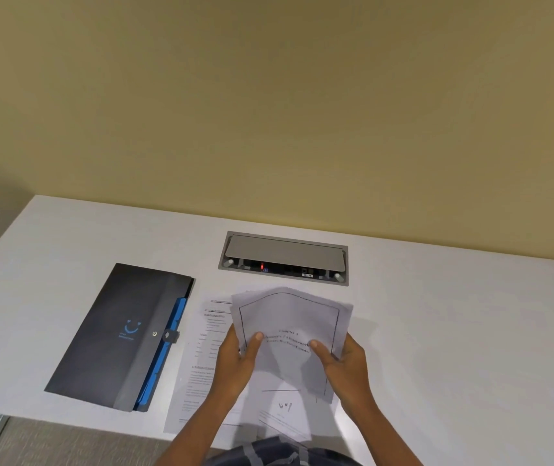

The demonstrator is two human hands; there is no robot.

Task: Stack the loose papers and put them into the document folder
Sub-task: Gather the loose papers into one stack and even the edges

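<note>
A small stack of printed papers [289, 317] is lifted off the white table, its top sheet showing a black border and a chapter title. My left hand [238, 358] grips its left edge and my right hand [343, 361] grips its right edge, thumbs on top. More loose papers [201, 371] lie flat on the table below and to the left, one hanging over the near edge. The dark grey document folder [114, 334] with blue inner tabs lies closed by a snap strap to the left of the papers.
A grey recessed power and cable box [284, 258] with its lid raised sits in the white table [454, 331] just behind the papers. A yellow wall rises at the table's far edge. The table's near edge runs below the folder.
</note>
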